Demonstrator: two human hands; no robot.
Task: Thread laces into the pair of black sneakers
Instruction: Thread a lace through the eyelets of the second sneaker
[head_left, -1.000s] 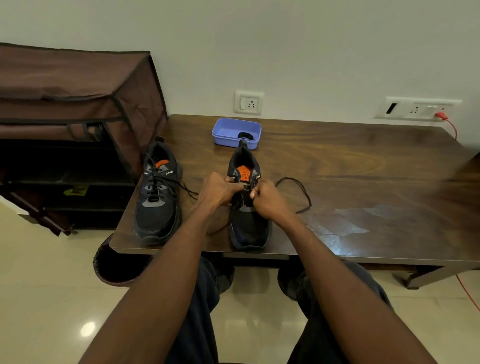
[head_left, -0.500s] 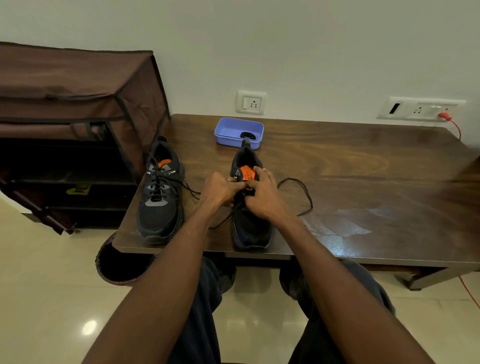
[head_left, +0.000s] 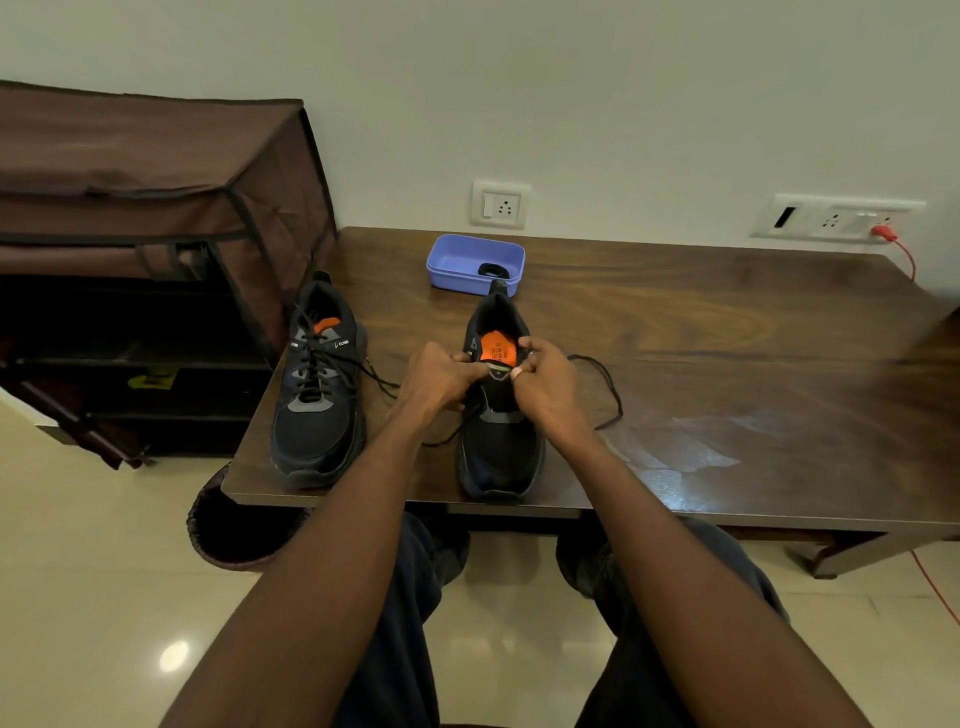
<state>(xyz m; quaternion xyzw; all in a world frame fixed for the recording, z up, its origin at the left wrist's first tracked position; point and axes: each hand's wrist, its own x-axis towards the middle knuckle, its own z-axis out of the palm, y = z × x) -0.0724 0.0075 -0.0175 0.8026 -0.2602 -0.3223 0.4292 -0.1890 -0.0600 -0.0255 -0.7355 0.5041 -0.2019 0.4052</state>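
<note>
Two black sneakers with orange insoles stand on the dark wooden table (head_left: 701, 332). The left sneaker (head_left: 318, 395) is laced, its loose ends trailing right. The right sneaker (head_left: 497, 431) sits in front of me with a black lace (head_left: 605, 384) looping off its right side and another stretch running out to the left. My left hand (head_left: 441, 382) grips the left upper edge of this sneaker near the tongue. My right hand (head_left: 545, 379) pinches at the right eyelet row, thumb and fingers curled. The lace tip is hidden by my fingers.
A blue plastic tray (head_left: 475, 264) holding a small black item sits behind the right sneaker. A brown fabric shoe rack (head_left: 156, 218) stands left of the table. Wall sockets (head_left: 500, 204) are on the wall behind. A dark bin (head_left: 234, 530) is below the table's left corner.
My right hand has shifted from the sneaker's middle out to its right eyelet edge near the tongue. My left hand holds the same spot on the left side. The sneakers have not moved.
</note>
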